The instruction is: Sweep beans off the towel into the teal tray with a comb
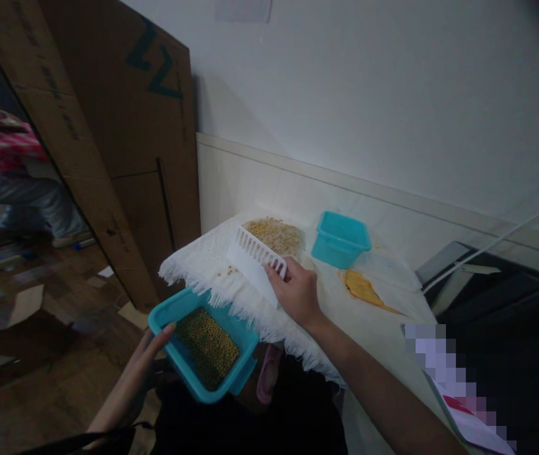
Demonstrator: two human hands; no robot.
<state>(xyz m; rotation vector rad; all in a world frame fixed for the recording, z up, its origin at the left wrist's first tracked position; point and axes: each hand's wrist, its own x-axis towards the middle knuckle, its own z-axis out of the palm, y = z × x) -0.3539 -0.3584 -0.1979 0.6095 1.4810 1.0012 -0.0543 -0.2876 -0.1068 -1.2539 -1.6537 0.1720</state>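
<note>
My left hand (158, 344) grips the rim of a turquoise plastic bin (201, 397), held below the table's fringed edge. Inside it lies a layer of yellow soybeans (215, 344). Over the white fringed tablecloth (203, 254), my right hand (295, 292) is closed on the side of a white plastic tray with a slotted rim (254, 268). Just beyond the tray is a heap of soybeans mixed with paler grains (276, 235). A few loose beans lie on the cloth near the tray. The tray's underside is hidden.
A second turquoise bin (342, 243) stands near the wall, with a crumpled yellow-orange piece (366, 289) beside it. Tall cardboard (146, 139) rises on the left. Beyond it sits another person (18, 151). A white cable (491, 243) crosses black items on the right.
</note>
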